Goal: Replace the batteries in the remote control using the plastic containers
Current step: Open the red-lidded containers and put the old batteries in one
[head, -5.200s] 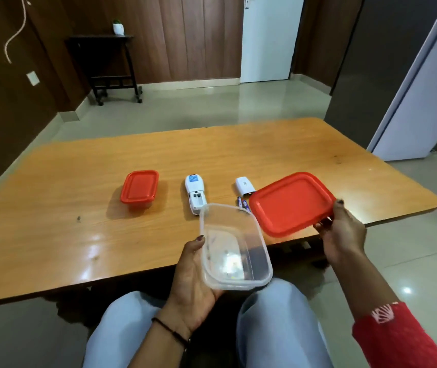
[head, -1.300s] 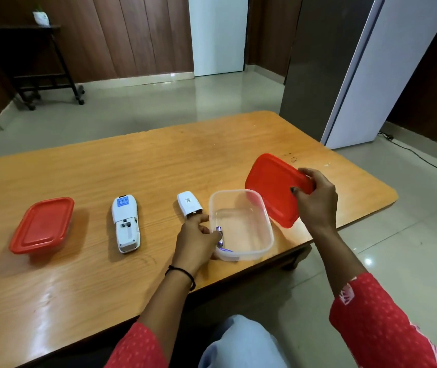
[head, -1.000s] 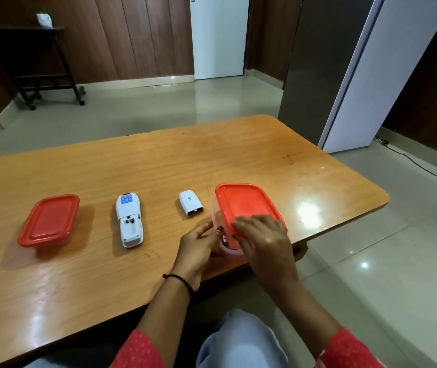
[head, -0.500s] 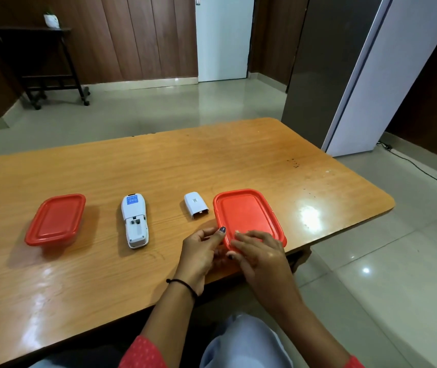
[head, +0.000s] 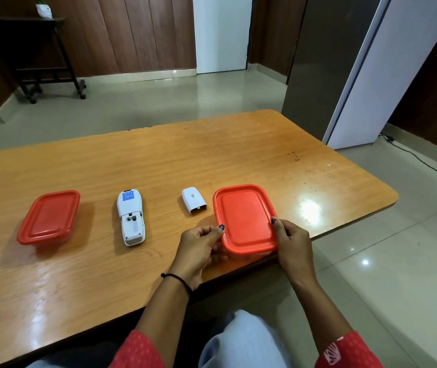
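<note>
A clear plastic container with a red lid [head: 244, 217] sits near the table's front edge. My left hand [head: 200, 248] grips its left near side and my right hand [head: 293, 241] grips its right near side, thumbs on the lid's rim. The lid hides what is inside. A white remote control [head: 131, 216] lies face down to the left, its battery bay uncovered. Its white battery cover [head: 194, 200] lies between the remote and the container. A second, smaller container with a red lid [head: 49, 216] stands at the far left.
The wooden table [head: 158, 160] has a rounded right corner and its front edge runs just under my hands. My knees are below the edge. A grey cabinet and a white panel [head: 366, 65] stand beyond the table's right end.
The red lid went from my raised right hand onto the clear container. Both hands then pressed it at the near edge and have now slid out to the container's two sides.
</note>
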`<state>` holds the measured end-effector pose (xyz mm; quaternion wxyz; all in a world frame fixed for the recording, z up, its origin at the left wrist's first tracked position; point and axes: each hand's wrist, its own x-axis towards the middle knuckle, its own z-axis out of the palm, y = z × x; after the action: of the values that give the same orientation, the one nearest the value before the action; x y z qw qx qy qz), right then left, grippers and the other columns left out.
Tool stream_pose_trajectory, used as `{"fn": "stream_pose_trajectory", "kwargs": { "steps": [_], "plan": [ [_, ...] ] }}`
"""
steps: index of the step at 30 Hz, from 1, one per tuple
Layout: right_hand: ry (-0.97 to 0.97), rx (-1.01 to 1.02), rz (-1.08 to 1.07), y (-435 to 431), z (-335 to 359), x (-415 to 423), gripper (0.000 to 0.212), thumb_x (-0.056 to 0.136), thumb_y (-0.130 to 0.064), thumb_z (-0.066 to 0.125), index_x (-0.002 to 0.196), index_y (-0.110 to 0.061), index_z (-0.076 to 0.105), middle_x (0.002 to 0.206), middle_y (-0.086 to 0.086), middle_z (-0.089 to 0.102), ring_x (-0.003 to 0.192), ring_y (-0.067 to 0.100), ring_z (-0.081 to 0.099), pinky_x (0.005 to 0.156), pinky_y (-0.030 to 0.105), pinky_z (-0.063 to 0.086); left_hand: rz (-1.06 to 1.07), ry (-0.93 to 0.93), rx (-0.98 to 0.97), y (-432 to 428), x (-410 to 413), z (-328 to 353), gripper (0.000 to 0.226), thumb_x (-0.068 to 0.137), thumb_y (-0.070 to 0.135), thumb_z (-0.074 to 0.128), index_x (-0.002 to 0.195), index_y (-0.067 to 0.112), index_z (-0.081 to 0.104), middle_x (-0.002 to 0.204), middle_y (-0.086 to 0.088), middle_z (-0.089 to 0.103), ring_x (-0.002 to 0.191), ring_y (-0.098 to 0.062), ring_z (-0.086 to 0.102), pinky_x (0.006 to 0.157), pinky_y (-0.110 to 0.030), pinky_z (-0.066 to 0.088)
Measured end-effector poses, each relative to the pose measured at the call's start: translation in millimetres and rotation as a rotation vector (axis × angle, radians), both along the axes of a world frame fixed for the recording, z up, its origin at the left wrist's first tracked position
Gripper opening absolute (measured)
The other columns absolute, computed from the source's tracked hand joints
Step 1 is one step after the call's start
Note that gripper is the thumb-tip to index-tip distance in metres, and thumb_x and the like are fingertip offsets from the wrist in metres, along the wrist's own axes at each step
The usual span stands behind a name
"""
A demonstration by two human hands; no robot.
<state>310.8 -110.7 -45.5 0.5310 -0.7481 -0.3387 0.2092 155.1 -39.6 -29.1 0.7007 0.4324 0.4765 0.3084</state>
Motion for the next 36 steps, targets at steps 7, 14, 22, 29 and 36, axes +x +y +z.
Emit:
{"fn": "stream_pose_trajectory", "kwargs": {
  "steps": [7,14,22,29,36],
  "plan": [
    [0.046,0.081,-0.017,-9,5,-8,0.027,0.099,-0.026,0.044,0.089,-0.016,0.067,0.053,-0.004,0.055,0.035,0.002,0.048,0.036,0.018,0.041,0.045,0.015,0.044,-7,4,3,0.018,0.089,0.021,0.058,0.1,0.007,0.06,0.077,-0.008,0.066,0.062,-0.015,0.064,0.062,-0.031,0.054],
    [0.041,0.221,0.124,-34,27,-39,0.026,0.097,-0.035,0.041,0.089,-0.032,0.066,0.073,0.005,0.068,0.062,0.018,0.063,0.052,0.028,0.052,0.179,-0.162,0.174,-3,0,44,0.041,0.084,0.06,0.05,0.113,0.032,0.058,0.11,-0.001,0.069,0.101,-0.02,0.066,0.083,-0.044,0.056],
    [0.103,-0.01,0.252,-12,82,-28,0.06,0.088,-0.065,0.026,0.051,-0.019,0.039,0.041,-0.01,0.038,0.035,0.006,0.035,0.042,0.019,0.03,0.07,-0.1,0.333,-28,-11,54,0.034,0.083,0.053,0.053,0.092,0.025,0.07,0.08,-0.004,0.069,0.074,-0.019,0.063,0.073,-0.041,0.053],
    [-0.003,-0.036,0.174,-5,79,-33,0.062,0.09,-0.064,0.029,0.044,-0.022,0.026,0.04,-0.008,0.027,0.037,0.01,0.024,0.045,0.024,0.02,0.053,-0.135,0.319,-43,-19,53,0.028,0.092,0.04,0.05,0.1,0.022,0.069,0.095,-0.014,0.073,0.082,-0.024,0.067,0.077,-0.042,0.055],
    [-0.089,-0.026,0.144,-3,75,-37,0.062,0.093,-0.058,0.031,0.044,-0.019,0.029,0.041,-0.005,0.028,0.037,0.01,0.025,0.045,0.024,0.02,0.074,-0.165,0.343,-47,-21,46,0.028,0.085,0.045,0.052,0.094,0.025,0.07,0.086,-0.007,0.071,0.076,-0.017,0.064,0.073,-0.039,0.054]
  ]
}}
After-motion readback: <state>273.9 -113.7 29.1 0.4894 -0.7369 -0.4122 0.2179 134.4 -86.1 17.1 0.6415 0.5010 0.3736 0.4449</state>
